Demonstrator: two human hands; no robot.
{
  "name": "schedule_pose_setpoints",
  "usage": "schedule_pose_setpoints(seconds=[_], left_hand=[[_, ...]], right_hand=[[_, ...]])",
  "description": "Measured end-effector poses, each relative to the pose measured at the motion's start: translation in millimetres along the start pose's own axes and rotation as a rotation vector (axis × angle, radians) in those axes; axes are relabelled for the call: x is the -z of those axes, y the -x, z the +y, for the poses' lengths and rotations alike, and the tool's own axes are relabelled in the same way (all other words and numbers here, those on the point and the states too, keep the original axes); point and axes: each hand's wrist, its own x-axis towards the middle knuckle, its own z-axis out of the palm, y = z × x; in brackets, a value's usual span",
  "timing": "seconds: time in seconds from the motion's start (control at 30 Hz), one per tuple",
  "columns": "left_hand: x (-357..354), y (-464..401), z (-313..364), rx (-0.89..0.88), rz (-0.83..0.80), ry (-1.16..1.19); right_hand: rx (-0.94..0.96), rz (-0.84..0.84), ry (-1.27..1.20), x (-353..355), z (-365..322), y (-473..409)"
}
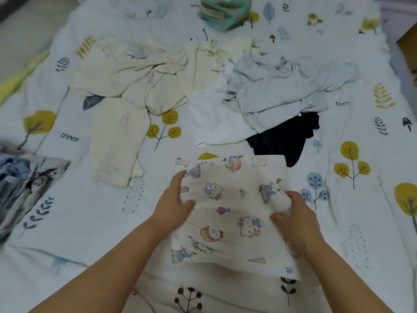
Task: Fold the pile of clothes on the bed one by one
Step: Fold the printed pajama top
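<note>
A white cloth printed with cartoon cats [230, 211] lies folded on the bed in front of me. My left hand [173, 204] grips its left edge, thumb on top and fingers curled round the side. My right hand [293, 213] pinches a bunched bit of the cloth at its right edge. Beyond it lies the unfolded pile: cream garments [126, 91], a white dotted piece [214, 123], a pale grey garment [282, 86] and a black one [286, 136].
The bed cover [361, 199] is white with yellow and blue tree prints. A green folded bundle [223, 12] sits at the far end. A grey and blue patterned pillow [24, 177] lies at the left edge. A brown box corner [408, 41] shows far right.
</note>
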Motion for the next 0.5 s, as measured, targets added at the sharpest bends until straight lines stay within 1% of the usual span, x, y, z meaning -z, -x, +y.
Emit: schedule_pose_setpoints(seconds=[0.17, 0.23, 0.33, 0.5], left_hand=[[37, 26, 24, -0.07, -0.053, 0.011], [58, 38, 35, -0.082, -0.047, 0.041], [93, 59, 54, -0.102, 0.008, 0.087], [149, 100, 84, -0.105, 0.123, 0.091]], right_hand=[[0.079, 0.045, -0.021, 21, -45, 39], [0.095, 0.05, -0.039, 30, -63, 54], [0.147, 0.059, -0.085, 44, -92, 75], [0.262, 0.038, -0.122, 67, -146, 106]])
